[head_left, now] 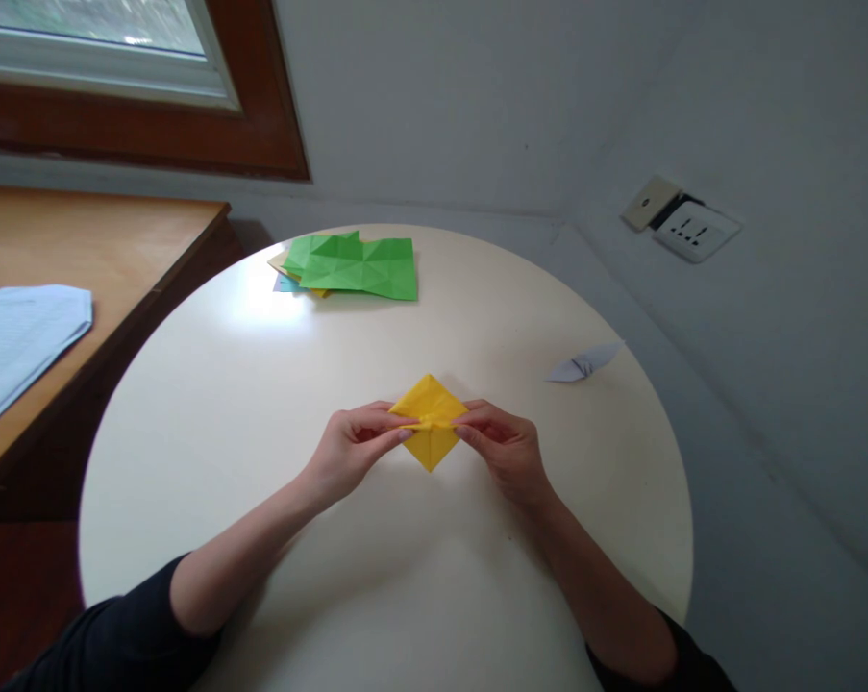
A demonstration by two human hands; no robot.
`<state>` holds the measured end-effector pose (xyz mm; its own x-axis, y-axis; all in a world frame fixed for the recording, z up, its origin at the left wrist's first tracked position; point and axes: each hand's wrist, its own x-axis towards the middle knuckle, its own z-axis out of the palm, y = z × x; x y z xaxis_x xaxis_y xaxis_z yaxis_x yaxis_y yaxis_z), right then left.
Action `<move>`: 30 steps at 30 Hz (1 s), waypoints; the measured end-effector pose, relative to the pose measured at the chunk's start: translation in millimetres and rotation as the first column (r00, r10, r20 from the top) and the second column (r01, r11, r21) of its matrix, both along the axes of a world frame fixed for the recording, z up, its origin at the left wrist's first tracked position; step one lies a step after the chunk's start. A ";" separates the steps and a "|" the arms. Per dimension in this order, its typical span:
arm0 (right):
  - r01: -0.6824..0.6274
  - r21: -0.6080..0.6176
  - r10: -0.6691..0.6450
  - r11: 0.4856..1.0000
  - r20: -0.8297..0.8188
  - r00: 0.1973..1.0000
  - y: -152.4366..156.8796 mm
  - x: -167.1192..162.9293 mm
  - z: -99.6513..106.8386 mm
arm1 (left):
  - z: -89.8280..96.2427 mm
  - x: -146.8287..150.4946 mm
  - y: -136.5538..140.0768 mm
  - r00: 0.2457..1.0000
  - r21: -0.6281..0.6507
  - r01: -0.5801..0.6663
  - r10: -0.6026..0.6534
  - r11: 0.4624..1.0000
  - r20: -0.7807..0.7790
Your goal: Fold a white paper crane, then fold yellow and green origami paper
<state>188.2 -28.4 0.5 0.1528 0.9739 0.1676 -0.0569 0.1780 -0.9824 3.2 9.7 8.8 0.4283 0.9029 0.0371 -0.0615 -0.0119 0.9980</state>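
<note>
A folded piece of yellow paper [429, 394] is held over the middle of the round table, its outline a diamond with one corner toward me. Across its centre runs a raised ridge, and a crease goes from there down to the near corner. My left hand [354, 437] pinches the left corner between thumb and fingers. On the opposite corner, my right hand [504, 442] has the same kind of pinch. Both thumbs rest at the ends of the ridge. Some fingertips are hidden behind the paper.
Creased green paper [361, 267] lies on other coloured sheets at the far side of the white round table [210, 404]. A folded white paper piece [584, 365] sits near the right edge. White papers [30, 336] rest on the wooden desk [137, 231] at left. A wall socket [695, 231] is at right.
</note>
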 end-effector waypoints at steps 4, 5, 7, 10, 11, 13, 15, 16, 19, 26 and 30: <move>0.030 -0.008 -0.029 1.000 0.045 0.999 -0.6 -1.3 0.4 | 1.2 -0.1 -0.2 0.999 0.040 -0.007 0.009 0.999 -0.053; 0.039 -0.012 -0.038 0.999 0.052 0.998 -0.7 -1.8 0.1 | 1.4 0.2 -0.5 0.998 0.038 -0.016 0.019 0.999 -0.063; 0.064 -0.017 -0.063 0.998 0.058 0.996 -0.7 -2.9 -1.0 | 1.1 1.3 -1.0 0.996 0.023 -0.043 0.045 0.999 -0.080; 0.107 -0.024 -0.105 0.994 0.066 0.992 -0.5 -4.6 -3.5 | -1.9 3.1 -1.8 0.991 0.000 -0.101 0.101 0.995 -0.093; 0.118 -0.029 -0.116 0.993 0.072 0.991 -0.4 -5.1 -4.3 | -3.4 3.6 -2.0 0.988 0.001 -0.121 0.120 0.993 -0.096; 0.139 -0.037 -0.135 0.990 0.080 0.988 -0.4 -6.0 -5.5 | -6.4 4.3 -2.5 0.984 0.005 -0.147 0.147 0.989 -0.103; 0.159 -0.040 -0.155 0.987 0.080 0.985 -0.6 -6.6 -5.7 | -8.4 4.5 -3.1 0.983 0.003 -0.157 0.156 0.988 -0.097; 0.168 -0.040 -0.164 0.985 0.078 0.983 -0.7 -6.9 -5.5 | -8.8 4.6 -3.4 0.984 0.000 -0.157 0.156 0.988 -0.087; 0.184 -0.038 -0.181 0.982 0.076 0.981 -1.4 -7.2 -4.1 | -7.6 4.6 -4.5 0.989 -0.005 -0.142 0.142 0.990 -0.040; 0.197 -0.023 -0.194 0.980 0.076 0.978 -2.8 -10.0 -3.6 | -5.0 4.3 -5.2 0.976 0.047 -0.201 0.204 0.978 -0.072; 0.251 -0.021 -0.250 0.968 0.060 0.966 -3.3 -12.7 -5.0 | -5.3 4.2 -5.6 0.971 0.058 -0.217 0.222 0.974 -0.087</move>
<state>175.4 -31.8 -4.5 0.3835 0.9103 0.1558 0.0418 0.1514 -0.9876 7.4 4.0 3.5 0.2235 0.9733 0.0516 0.0401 -0.0621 0.9973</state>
